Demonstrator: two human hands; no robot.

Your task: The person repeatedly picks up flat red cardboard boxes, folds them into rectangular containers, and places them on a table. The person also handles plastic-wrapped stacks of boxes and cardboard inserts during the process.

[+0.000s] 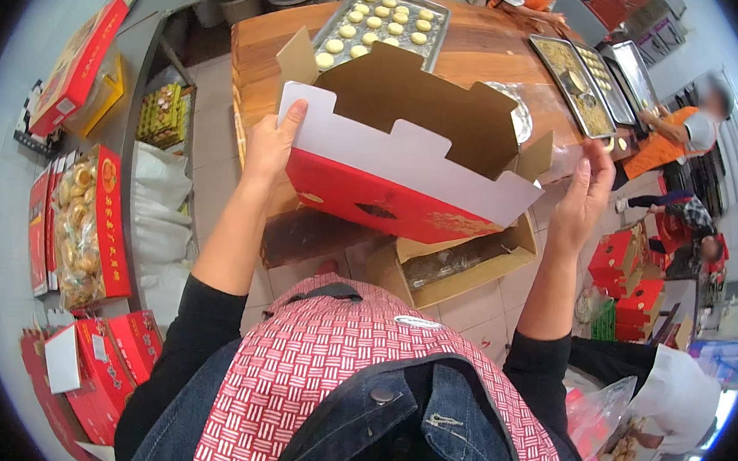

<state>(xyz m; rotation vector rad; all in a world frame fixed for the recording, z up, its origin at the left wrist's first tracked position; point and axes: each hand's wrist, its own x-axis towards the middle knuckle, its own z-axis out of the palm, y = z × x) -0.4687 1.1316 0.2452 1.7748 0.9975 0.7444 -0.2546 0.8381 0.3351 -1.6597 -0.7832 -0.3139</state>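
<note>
A red and white cardboard gift box (381,192) is held tilted in front of me. Its top is open, the brown inside shows, and its flaps stand up. My left hand (272,140) grips the box's left end, with the thumb over the white edge and the other fingers hidden behind it. To the right of the box my right hand (584,191) is raised with bent fingers and thumb apart. It seems clear of the box's right flap (535,157) and holds nothing I can see. Below the box stands an open brown carton (470,269) with clear plastic inside.
A wooden table (478,53) bears a tray (441,28) of pale round dough pieces and more trays (598,127) at right. Co-workers in orange aprons (652,153) stand beyond. Red boxes (622,259) are stacked at right; bagged pastries (75,225) line the left counter.
</note>
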